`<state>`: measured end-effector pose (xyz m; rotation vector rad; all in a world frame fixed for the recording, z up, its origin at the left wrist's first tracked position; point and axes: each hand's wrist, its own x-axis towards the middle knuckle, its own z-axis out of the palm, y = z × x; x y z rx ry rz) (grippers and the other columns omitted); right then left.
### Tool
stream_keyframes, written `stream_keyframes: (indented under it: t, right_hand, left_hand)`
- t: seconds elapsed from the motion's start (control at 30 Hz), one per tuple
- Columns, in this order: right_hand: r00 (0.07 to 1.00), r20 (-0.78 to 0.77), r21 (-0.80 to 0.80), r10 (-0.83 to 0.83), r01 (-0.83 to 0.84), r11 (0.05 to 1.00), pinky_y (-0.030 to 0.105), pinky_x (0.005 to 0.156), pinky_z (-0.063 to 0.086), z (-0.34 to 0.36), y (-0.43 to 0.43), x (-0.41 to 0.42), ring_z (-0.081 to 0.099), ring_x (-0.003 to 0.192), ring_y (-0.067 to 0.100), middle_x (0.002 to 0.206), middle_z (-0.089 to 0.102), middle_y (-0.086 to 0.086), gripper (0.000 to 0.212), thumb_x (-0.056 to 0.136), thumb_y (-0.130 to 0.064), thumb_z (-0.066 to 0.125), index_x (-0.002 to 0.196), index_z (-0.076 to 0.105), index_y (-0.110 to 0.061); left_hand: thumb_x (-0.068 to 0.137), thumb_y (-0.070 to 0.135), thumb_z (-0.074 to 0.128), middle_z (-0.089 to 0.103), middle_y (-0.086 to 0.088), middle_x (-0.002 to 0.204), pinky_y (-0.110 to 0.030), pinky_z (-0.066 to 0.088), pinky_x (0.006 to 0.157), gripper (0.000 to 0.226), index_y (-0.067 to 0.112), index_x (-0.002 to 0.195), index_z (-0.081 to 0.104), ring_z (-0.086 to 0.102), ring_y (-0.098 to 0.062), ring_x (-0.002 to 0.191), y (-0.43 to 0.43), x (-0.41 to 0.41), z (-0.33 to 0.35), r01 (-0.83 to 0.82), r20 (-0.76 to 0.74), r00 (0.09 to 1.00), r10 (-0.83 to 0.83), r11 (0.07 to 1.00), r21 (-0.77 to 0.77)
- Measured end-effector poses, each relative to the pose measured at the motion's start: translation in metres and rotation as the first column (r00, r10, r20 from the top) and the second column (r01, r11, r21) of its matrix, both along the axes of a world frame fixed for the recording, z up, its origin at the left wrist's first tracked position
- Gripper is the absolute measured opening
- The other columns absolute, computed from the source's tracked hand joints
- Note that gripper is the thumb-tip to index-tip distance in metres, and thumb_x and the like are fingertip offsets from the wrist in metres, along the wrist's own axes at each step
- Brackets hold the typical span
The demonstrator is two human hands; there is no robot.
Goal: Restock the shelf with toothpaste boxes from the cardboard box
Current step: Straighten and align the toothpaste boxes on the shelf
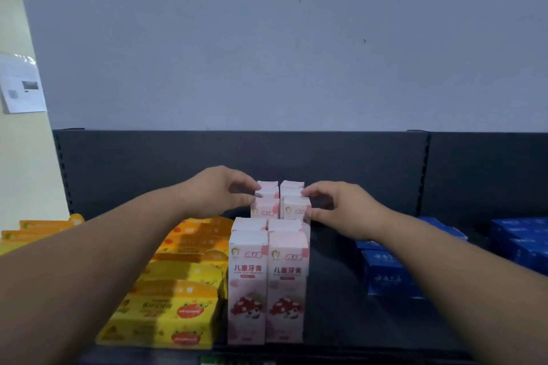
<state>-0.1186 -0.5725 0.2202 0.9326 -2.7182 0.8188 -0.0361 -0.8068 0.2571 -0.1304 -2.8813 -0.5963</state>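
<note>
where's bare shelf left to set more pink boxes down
Bare shelf runs between the pink boxes and the blue boxes. The left is crowded: yellow boxes sit close beside the pink ones. The left hand and right hand grip the rear ones.

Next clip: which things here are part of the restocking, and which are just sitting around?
In the job: pink toothpaste boxes, upright in two rows; dark shelf under them; left hand and right hand, fingers on the rear boxes. The cardboard box is out of view.
Lying about: yellow boxes at left; blue boxes at right; paper sheet on the wall.
</note>
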Motion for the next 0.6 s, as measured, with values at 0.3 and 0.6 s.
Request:
stream_keyframes:
  t: [0.3, 0.6]
  right_hand:
    - [0.991, 0.131, -0.141, -0.02, 0.039, 0.989, 0.007, 0.066, 0.044, -0.005, -0.008, -0.005, 0.065, 0.077, -0.004, 0.098, 0.067, -0.012, 0.038, 0.081, -0.035, 0.077, 0.115, 0.063, -0.029]
    - [0.909, 0.392, -0.286, 0.143, -0.027, 0.958, 0.04, 0.091, 0.056, 0.0, -0.014, 0.005, 0.072, 0.091, 0.021, 0.099, 0.075, 0.002, 0.025, 0.084, -0.018, 0.075, 0.107, 0.066, -0.014]
  left_hand:
    - [0.082, 0.034, 0.073, 0.067, 0.013, 0.098, -0.03, 0.052, 0.09, 0.037, 0.034, 0.117, 0.061, 0.064, -0.004, 0.093, -0.017, -0.028, -0.015, 0.106, 0.106, 0.988, -0.115, 0.991, 0.086]
    - [0.085, 0.029, 0.07, 0.072, 0.011, 0.097, -0.034, 0.053, 0.094, 0.027, 0.028, 0.111, 0.065, 0.068, -0.005, 0.094, -0.028, -0.018, -0.013, 0.138, 0.165, 0.971, -0.175, 0.968, 0.211]
